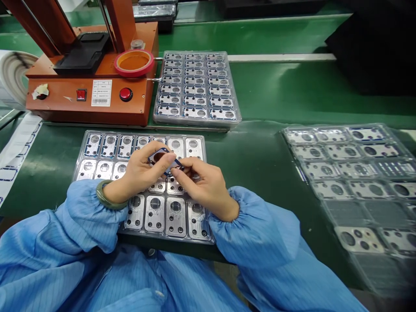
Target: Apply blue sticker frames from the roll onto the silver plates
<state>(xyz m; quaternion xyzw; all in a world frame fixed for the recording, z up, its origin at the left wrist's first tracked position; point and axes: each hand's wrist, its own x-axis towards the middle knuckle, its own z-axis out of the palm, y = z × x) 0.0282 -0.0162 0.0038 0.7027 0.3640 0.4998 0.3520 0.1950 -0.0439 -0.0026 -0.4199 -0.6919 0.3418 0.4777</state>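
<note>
Both hands hold one small metal plate (155, 158) with a blue border and a large round hole, tilted above a clear tray. My left hand (143, 168) grips its left end, thumb lying across its face. At the plate's right end, the thumb and fingers of my right hand (204, 184) are pinched on its edge. Beneath them lies the clear plastic tray (80, 143), filled with rows of similar silver plates (155, 213). Some plates in its top row have blue borders, such as the one at the upper left (93, 145). My hands hide the tray's middle.
An orange machine (87, 97) with a red button (125, 94) stands at the back left, a roll of red tape (134, 63) on it. Beside it are stacked trays of blue-bordered plates (195, 89). Another tray (344, 188) lies right. A label strip (19, 151) runs along the left.
</note>
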